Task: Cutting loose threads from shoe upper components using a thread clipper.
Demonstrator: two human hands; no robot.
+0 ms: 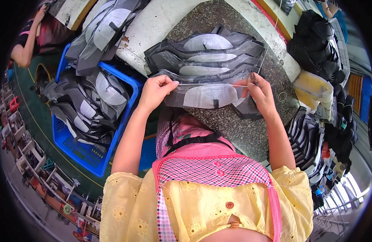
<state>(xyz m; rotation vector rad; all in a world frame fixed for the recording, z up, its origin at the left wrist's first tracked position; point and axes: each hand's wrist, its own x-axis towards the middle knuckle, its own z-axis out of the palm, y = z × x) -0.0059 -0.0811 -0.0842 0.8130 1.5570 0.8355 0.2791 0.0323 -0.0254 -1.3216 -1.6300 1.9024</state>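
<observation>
A thin white cord (pixel 206 84) runs taut between my hands, along the upper edge of the nearest dark grey cut piece (pixel 173 97), which has a pale oval patch. My left hand (pixel 157 92) is closed, thumb and forefinger pinching at the cord's left end. At the other end my right hand (pixel 259 93) also pinches the cord, fingers bent. Beyond them, several similar grey pieces (pixel 226 34) lie in overlapping rows on the speckled stone tabletop (pixel 244 133). Part of another piece (pixel 248 109) shows under my right hand.
A blue plastic basket (pixel 131 86) full of grey pieces stands at the left, with another stack (pixel 109 30) above it. Dark stacks (pixel 313 44) and a yellowish container (pixel 315 90) are at the right. A fine thread (pixel 270 40) hangs near my right hand. Another person's arm (pixel 29 42) is at far left.
</observation>
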